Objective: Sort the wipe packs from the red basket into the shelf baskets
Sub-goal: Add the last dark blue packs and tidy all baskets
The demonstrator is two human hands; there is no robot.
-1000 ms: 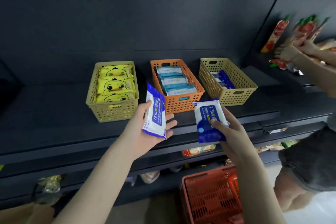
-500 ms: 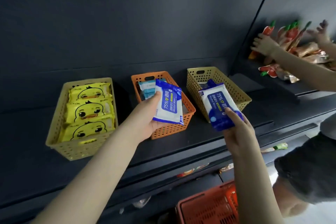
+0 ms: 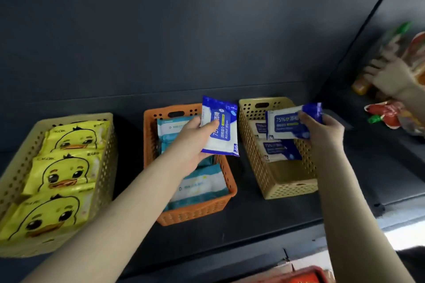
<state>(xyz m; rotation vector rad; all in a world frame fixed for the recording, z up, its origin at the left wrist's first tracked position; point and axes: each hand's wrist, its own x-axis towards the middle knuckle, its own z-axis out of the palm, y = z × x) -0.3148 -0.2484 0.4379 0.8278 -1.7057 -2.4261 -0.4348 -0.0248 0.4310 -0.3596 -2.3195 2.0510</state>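
The right grip (image 3: 322,131), clutching a blue pack (image 3: 285,125), has moved over the tan basket (image 3: 289,187); the left grip (image 3: 190,142) holds a second pack (image 3: 222,132) above the orange basket (image 3: 195,213).

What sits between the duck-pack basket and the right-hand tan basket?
The orange basket of teal-and-white packs; the left hand holds a blue wipe pack over it, head view.

Orange basket (image 3: 220,204), yellow duck-print packs (image 3: 62,174), blue-white packs (image 3: 222,131).

Dark grey shelf (image 3: 264,220) under a matte dark back panel (image 3: 184,30), pale floor (image 3: 400,234) at lower right
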